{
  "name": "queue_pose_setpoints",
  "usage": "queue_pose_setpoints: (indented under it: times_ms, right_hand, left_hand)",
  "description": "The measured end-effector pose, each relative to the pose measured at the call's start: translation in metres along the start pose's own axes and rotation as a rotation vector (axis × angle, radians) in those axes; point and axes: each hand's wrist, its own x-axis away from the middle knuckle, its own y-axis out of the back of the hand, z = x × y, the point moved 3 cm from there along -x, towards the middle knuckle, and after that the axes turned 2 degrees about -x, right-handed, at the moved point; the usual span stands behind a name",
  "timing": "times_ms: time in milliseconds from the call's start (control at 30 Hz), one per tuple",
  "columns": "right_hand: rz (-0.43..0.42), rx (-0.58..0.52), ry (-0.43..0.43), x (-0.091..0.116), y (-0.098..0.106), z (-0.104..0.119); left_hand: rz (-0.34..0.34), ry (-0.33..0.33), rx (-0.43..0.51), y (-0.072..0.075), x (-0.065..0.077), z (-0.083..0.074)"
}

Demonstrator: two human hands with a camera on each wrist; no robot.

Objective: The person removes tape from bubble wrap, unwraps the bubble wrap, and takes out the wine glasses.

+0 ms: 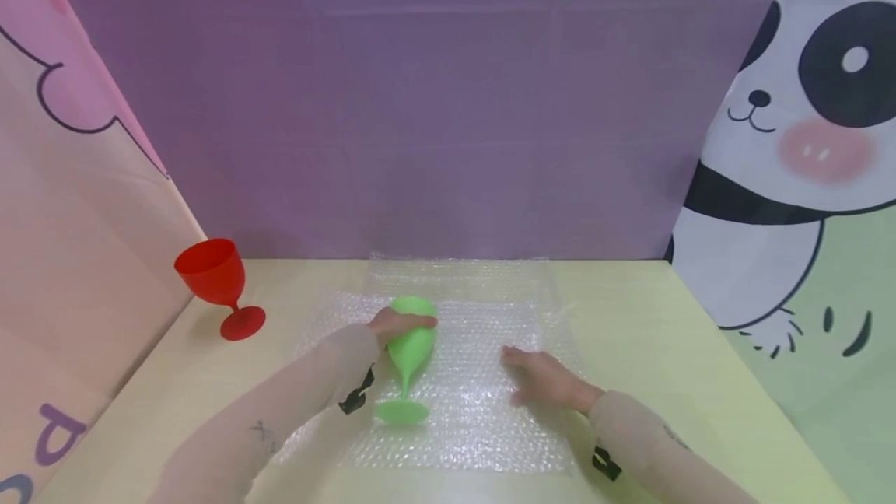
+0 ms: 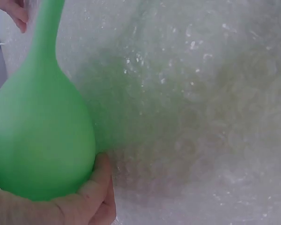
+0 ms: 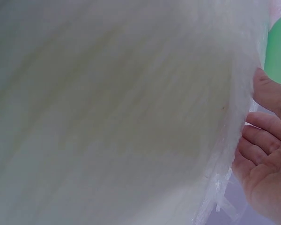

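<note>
A green plastic goblet (image 1: pixel 411 344) lies over the sheet of bubble wrap (image 1: pixel 476 426), its cup pointing away and its round foot toward me. My left hand (image 1: pixel 397 323) grips the cup near its rim. In the left wrist view, fingers (image 2: pixel 96 187) curl round the side of the green cup, and the stem runs up toward the top left. To the right of the goblet, my right hand (image 1: pixel 549 379) is over the bubble wrap's right part, holding nothing. The right wrist view has its thumb and fingers (image 3: pixel 260 136) spread apart beside the sheet's edge.
A red goblet (image 1: pixel 213 274) stands at the table's left side. More bubble wrap (image 1: pixel 455 274) extends to the back of the pale table (image 1: pixel 623 317). A purple backdrop (image 1: pixel 434 115) rises behind it, with a panda-printed sheet (image 1: pixel 791 169) on the right.
</note>
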Motion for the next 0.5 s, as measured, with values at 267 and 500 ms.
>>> queue_pose_setpoints:
  times_ms: [267, 500]
  right_hand:
    - [-0.002, -0.001, -0.014, -0.0025, -0.0004, -0.0058]
    - [-0.004, -0.018, -0.019, -0.0023, -0.0022, -0.0059]
  left_hand:
    - [-0.007, -0.013, 0.035, -0.0005, -0.0021, 0.0035]
    - [0.011, -0.002, 0.083, 0.0019, -0.0037, 0.0074]
